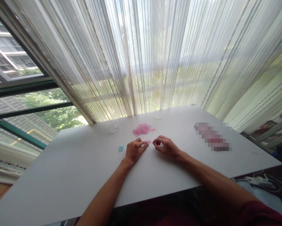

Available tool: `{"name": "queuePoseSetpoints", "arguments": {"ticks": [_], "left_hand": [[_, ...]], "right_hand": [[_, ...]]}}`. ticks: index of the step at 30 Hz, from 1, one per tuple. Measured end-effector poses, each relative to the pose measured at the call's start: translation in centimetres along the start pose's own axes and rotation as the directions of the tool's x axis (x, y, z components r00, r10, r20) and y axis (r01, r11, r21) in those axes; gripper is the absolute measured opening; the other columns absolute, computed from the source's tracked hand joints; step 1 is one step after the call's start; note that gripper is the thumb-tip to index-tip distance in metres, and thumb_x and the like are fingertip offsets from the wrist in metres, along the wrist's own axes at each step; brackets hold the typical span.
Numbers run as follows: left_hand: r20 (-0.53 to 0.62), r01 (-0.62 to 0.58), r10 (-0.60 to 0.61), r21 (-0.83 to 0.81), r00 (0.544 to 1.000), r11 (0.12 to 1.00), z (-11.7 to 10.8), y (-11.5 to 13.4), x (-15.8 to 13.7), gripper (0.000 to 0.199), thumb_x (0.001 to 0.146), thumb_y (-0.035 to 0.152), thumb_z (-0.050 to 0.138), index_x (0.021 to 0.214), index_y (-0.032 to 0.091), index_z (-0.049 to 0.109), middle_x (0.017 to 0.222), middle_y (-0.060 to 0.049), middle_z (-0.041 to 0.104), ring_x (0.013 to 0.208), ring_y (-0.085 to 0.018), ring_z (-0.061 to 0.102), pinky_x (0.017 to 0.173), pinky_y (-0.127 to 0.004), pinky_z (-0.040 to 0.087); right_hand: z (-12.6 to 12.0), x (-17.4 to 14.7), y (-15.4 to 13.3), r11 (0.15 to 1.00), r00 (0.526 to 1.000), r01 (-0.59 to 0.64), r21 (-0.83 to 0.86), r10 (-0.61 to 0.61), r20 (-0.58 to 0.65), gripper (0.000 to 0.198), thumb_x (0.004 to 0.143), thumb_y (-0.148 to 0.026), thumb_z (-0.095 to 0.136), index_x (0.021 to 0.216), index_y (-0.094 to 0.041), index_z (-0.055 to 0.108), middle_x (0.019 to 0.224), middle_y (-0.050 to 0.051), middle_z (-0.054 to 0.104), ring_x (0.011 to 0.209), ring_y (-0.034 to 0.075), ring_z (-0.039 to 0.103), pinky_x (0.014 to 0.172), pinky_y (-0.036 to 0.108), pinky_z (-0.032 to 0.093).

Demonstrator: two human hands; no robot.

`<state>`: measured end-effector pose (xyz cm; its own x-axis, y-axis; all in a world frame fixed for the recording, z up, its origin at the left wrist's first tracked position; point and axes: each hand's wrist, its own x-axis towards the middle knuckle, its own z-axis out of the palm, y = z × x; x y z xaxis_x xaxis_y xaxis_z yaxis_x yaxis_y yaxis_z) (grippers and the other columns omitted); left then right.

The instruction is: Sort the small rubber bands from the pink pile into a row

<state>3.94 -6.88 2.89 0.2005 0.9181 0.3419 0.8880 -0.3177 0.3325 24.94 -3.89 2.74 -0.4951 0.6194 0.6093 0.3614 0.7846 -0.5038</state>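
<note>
hands meet just on your side of the loose pink pile of tiny pieces (142, 129): your left hand (134, 150) and right hand (166, 146) pinch one small pink piece (149, 141) between narrowed fingertips. working-the-piece step, likely; next needs a steady grip.

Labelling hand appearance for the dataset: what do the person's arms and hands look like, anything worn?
Both hands, left hand and right hand, are bare: no gloves, rings, watch or bands visible. Forearms are uncovered. A dark red fabric sleeve shows at the right upper arm only; the left arm leaves the frame still uncovered.
</note>
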Motion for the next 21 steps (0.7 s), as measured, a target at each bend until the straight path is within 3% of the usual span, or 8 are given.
{"name": "queuePoseSetpoints", "arguments": {"ticks": [6,11,14,16,21], "left_hand": [[-0.075,0.016,-0.016,0.008,0.997,1.0,-0.5,-0.4,-0.1,0.026,0.094,0.039,0.053,0.103,0.029,0.076,0.076,0.0,0.061,0.065,-0.011,0.055,0.062,-0.021,0.036],[-0.212,0.152,-0.148,0.002,0.966,0.988,-2.5,-2.1,0.2,0.03,0.095,0.039,0.049,0.107,0.025,0.073,0.077,0.0,0.061,0.065,-0.012,0.054,0.061,-0.022,0.038],[-0.227,0.172,-0.174,-0.029,0.958,0.985,-4.1,-3.4,1.4,0.029,0.092,0.036,0.051,0.108,0.022,0.071,0.084,-0.002,0.064,0.065,-0.013,0.055,0.063,-0.024,0.042],[-0.171,0.144,-0.148,-0.039,0.974,0.989,-4.9,-4.1,2.9,0.029,0.089,0.034,0.053,0.108,0.021,0.071,0.09,-0.004,0.067,0.064,-0.014,0.056,0.066,-0.026,0.045],[0.122,-0.012,0.008,0.03,0.993,0.999,-5.4,-4.6,7.3,0.033,0.085,0.029,0.056,0.114,0.018,0.068,0.103,-0.008,0.069,0.083,-0.019,0.063,0.083,-0.031,0.05]], "right_hand": [[-0.2,0.2,0.2,0.999,0.999,-0.04,0.027,0.041,-0.012,0.012,0.086,-0.019,0.055,0.082,-0.018,0.066,0.069,0.001,0.058,0.062,0.012,0.054,0.062,0.025,0.048],[-0.7,0.5,1.1,0.978,0.976,-0.19,0.087,0.198,-0.094,0.012,0.085,-0.023,0.056,0.081,-0.018,0.066,0.069,0.001,0.064,0.06,0.012,0.056,0.058,0.025,0.047],[-0.9,0.7,1.8,0.96,0.952,-0.257,0.111,0.271,-0.139,0.016,0.086,-0.028,0.055,0.079,-0.018,0.066,0.07,0.002,0.066,0.061,0.014,0.059,0.056,0.025,0.046],[-0.8,0.8,2.1,0.95,0.937,-0.288,0.123,0.306,-0.167,0.018,0.086,-0.03,0.055,0.079,-0.018,0.066,0.07,0.002,0.067,0.061,0.014,0.06,0.056,0.026,0.047],[-0.7,1.0,2.6,0.935,0.912,-0.328,0.131,0.35,-0.214,0.019,0.084,-0.032,0.055,0.078,-0.018,0.067,0.069,0.003,0.069,0.061,0.015,0.061,0.057,0.026,0.048]]}}
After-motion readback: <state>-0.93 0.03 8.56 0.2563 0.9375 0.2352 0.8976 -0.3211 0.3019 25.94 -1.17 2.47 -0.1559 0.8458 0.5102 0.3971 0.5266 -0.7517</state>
